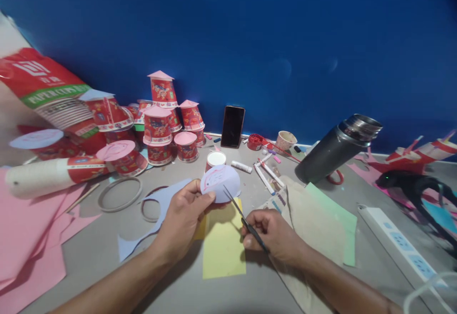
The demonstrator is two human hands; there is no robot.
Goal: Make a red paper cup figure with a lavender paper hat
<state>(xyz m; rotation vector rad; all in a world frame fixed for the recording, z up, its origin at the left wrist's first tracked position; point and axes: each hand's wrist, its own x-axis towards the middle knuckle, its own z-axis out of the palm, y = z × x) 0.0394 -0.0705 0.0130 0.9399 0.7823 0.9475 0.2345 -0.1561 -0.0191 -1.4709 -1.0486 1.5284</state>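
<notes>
Between thumb and fingers, my left hand point(187, 214) pinches a pale lilac paper disc point(228, 180) with a pink drawing on it. My right hand point(269, 235) is closed around the dark handles of a pair of scissors point(254, 232). The blades point up and left, their tips overlapping the disc in view; whether they touch it I cannot tell. Beneath both hands lies a yellow paper sheet point(224, 252). Just behind the disc stands a paper cup point(215, 158). A lilac paper offcut point(167, 209) lies left of my left hand.
Red paper cups point(157, 128) with pink paper tops stand stacked at the back left. A phone point(233, 126) leans on the blue wall. Markers point(266, 176), a dark flask point(337, 149), a cloth point(314, 223) and a power strip point(400, 242) lie rightward. Pink sheets point(32, 242) cover the left.
</notes>
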